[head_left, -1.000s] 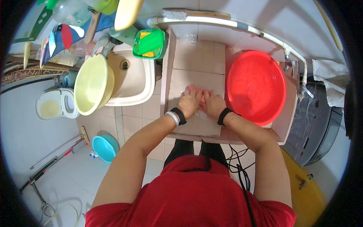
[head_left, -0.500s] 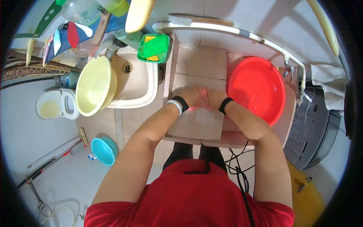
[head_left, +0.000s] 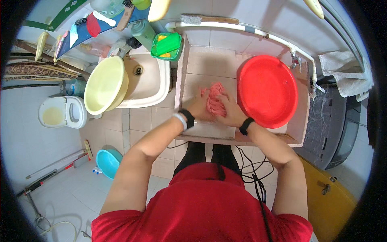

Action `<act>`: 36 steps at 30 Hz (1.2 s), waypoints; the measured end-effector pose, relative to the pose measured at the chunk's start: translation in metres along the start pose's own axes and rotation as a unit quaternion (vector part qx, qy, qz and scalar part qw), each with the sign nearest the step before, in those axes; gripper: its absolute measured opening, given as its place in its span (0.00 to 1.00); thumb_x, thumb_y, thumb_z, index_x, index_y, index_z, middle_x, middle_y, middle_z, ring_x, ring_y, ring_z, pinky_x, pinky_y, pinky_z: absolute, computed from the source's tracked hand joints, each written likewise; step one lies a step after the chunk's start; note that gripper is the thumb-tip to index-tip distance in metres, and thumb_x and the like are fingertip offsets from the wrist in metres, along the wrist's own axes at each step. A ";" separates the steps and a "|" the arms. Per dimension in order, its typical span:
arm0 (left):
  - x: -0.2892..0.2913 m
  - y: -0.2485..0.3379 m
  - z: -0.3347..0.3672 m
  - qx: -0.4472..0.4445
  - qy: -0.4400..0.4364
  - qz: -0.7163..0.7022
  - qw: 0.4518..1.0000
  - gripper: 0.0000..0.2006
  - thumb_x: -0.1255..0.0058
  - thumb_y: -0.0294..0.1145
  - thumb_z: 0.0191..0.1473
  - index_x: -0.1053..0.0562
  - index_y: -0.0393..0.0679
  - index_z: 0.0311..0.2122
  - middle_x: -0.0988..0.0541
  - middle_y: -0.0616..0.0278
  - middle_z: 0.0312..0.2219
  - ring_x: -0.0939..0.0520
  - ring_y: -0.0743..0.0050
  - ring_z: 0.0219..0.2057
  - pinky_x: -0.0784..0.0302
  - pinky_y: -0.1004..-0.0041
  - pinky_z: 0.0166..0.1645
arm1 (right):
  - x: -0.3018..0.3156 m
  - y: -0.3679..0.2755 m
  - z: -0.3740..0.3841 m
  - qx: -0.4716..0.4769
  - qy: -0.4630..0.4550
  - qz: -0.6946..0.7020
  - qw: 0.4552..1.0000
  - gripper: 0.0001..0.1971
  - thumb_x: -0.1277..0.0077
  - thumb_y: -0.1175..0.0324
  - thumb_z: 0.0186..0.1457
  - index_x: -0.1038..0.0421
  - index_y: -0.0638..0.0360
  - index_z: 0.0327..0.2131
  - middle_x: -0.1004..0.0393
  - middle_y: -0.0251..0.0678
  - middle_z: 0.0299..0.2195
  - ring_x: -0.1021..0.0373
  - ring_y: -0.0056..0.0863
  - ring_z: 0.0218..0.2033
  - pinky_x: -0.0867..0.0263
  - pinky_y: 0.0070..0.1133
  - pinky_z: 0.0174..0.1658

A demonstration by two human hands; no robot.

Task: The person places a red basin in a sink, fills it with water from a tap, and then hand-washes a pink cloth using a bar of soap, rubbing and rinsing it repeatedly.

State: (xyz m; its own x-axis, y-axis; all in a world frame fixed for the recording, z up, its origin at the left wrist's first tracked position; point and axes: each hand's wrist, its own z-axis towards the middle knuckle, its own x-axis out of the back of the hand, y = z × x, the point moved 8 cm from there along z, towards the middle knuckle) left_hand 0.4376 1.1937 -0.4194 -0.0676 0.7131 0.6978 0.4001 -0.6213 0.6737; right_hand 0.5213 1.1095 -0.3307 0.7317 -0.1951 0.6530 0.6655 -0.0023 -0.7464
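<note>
A crumpled pink cloth is bunched on the tiled slab of the wash trough. My left hand presses against the cloth's left side, its fingers a little blurred. From the right, my right hand curls its thumb and fingers around the other side. The cloth is gathered between both hands, and part of its lower edge is hidden by them. Just right of my right hand stands a large red basin that looks to hold some water.
A pale yellow basin leans on the white sink at left. A green soap box sits at the sink's corner. A brush rests on the white pipe, near a tap. Black cables lie below the trough.
The hands have moved apart and slightly down. The cloth, earlier mostly hidden and squeezed beneath them, now shows as a loose bundle. The view has shifted a little.
</note>
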 end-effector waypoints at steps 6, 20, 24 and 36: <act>-0.055 0.008 -0.008 0.008 0.150 0.243 0.958 0.34 0.45 0.38 0.42 0.43 0.37 0.54 0.40 0.42 0.50 0.34 0.39 0.47 0.37 0.55 0.51 | -0.048 0.050 -0.001 -0.114 -0.047 -0.125 0.985 0.25 0.56 0.63 0.47 0.42 0.55 0.50 0.41 0.55 0.47 0.40 0.53 0.47 0.39 0.35 0.49; -0.013 -0.013 0.057 0.124 -0.062 0.139 0.981 0.33 0.41 0.45 0.38 0.41 0.37 0.45 0.34 0.40 0.41 0.25 0.45 0.36 0.27 0.59 0.37 | -0.055 0.104 0.058 -0.196 -0.214 -0.170 0.942 0.16 0.59 0.61 0.51 0.38 0.57 0.43 0.34 0.53 0.39 0.30 0.47 0.35 0.33 0.37 0.37; -0.017 -0.023 0.065 0.123 -0.113 0.145 0.975 0.34 0.41 0.50 0.39 0.42 0.37 0.44 0.32 0.39 0.39 0.23 0.45 0.33 0.26 0.56 0.34 | -0.056 0.111 0.063 -0.211 -0.238 -0.144 0.937 0.16 0.60 0.61 0.52 0.39 0.58 0.42 0.34 0.54 0.39 0.30 0.50 0.35 0.33 0.39 0.38; -0.001 0.004 0.073 0.100 -0.087 0.156 0.979 0.33 0.43 0.46 0.42 0.43 0.36 0.46 0.30 0.42 0.38 0.25 0.43 0.39 0.26 0.58 0.39 | -0.055 0.130 0.058 -0.162 -0.142 -0.154 0.964 0.13 0.61 0.61 0.51 0.35 0.60 0.35 0.29 0.52 0.30 0.31 0.51 0.30 0.35 0.39 0.35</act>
State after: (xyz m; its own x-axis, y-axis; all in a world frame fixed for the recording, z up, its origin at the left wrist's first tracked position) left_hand 0.5059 1.2142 -0.4348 0.2367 0.5536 0.7985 0.5483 -0.7545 0.3606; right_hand 0.5761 1.1769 -0.4563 0.5480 0.1399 0.8247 0.8103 -0.3335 -0.4818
